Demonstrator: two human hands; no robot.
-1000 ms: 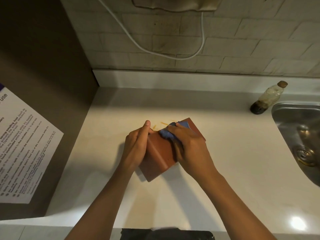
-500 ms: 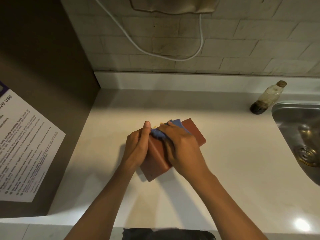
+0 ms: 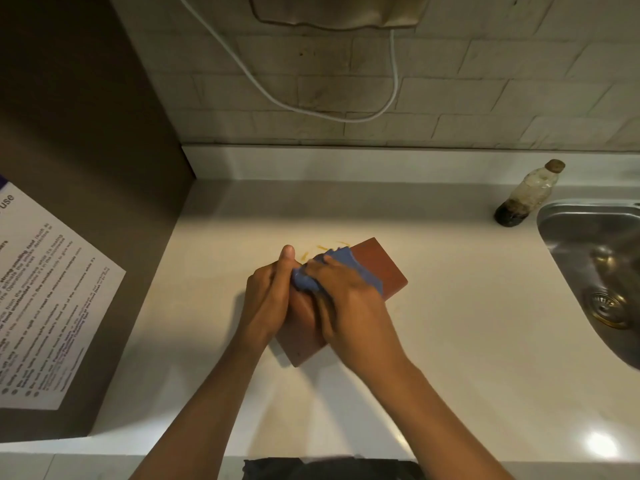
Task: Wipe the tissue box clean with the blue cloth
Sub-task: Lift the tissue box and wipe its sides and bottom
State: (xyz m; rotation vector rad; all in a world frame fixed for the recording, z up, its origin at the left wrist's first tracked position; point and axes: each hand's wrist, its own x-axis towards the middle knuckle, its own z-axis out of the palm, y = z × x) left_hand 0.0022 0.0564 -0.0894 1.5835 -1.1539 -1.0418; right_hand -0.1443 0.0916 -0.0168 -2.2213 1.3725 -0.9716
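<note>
Two hands on the job, mid-wipe. Tissue box (image 3: pixel 379 271), reddish-brown, lies flat and skewed on the white desk (image 3: pixel 450 341), roughly centre, well apart from the sink (image 3: pixel 588 244) at far right.

Left hand (image 3: pixel 266 299): wrapped against the box's left side, thumb pointing up along the edge; grasping the box to steady it.

Right hand (image 3: pixel 349 303): lies on the box's top face with the blue cloth (image 3: pixel 311 277) bunched beneath it; the fingers look curled into the folds, so it is grasping the cloth and pressing it down. Cloth sits over the left, far part of the top, touching the left hand.

Progress (judgement): wiping is under way on the top face. The far-right corner is uncovered and looks even in colour; whether it has been cleaned cannot be told. Sides and underside are hidden or unwiped as far as visible. Yellowish streaks (image 3: pixel 322 247) lie on the desk just beyond the box.

Also present: grimy bottle (image 3: pixel 526 194) near the sink, printed notice (image 3: pixel 45 299) at left.
</note>
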